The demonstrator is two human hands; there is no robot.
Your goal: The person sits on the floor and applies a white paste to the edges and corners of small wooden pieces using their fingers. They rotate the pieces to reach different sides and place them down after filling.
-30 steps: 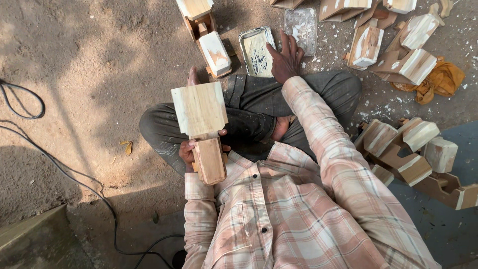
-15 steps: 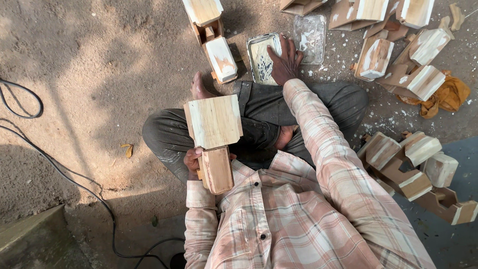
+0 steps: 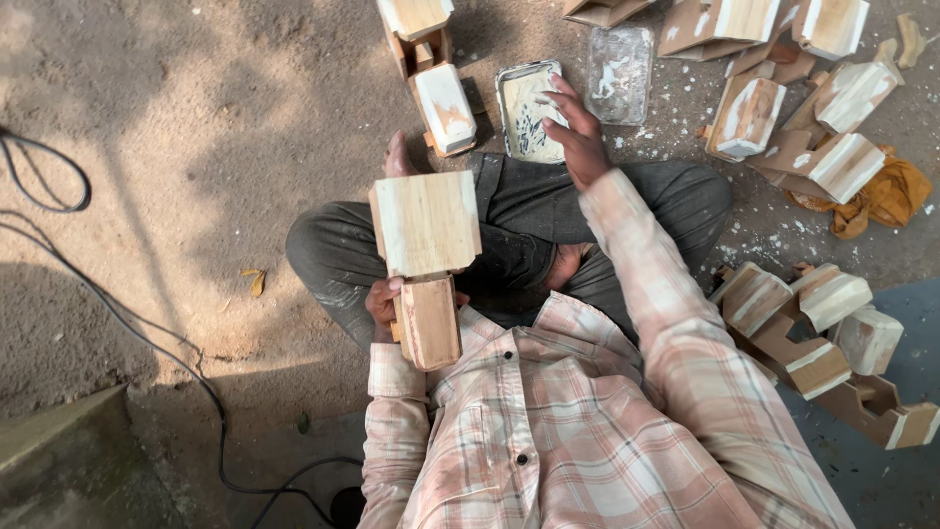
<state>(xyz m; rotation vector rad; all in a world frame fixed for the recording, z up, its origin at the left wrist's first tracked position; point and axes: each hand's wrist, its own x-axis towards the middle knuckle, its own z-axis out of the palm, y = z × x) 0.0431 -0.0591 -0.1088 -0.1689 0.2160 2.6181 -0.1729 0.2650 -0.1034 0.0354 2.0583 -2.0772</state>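
Note:
I sit cross-legged on sandy ground. My left hand (image 3: 384, 304) grips a wooden piece (image 3: 424, 257), a pale square block on a narrower stem, held upright over my left knee. My right hand (image 3: 578, 137) reaches forward with fingers spread, hovering at the near right edge of a rectangular tray of whitish paste (image 3: 524, 110). Whether it holds anything small I cannot tell. A second, clear tray (image 3: 619, 72) smeared with white lies just right of the first.
Another wooden piece with a white-coated top (image 3: 443, 106) lies ahead on the left. Several coated wooden pieces (image 3: 803, 127) are heaped at the far right, with more (image 3: 822, 333) beside my right knee. An orange cloth (image 3: 893, 196) lies at the right; a black cable (image 3: 127, 323) curves along the left.
My right hand has lifted slightly off the paste tray and drawn back toward me. The wooden piece in my left hand has stayed in place.

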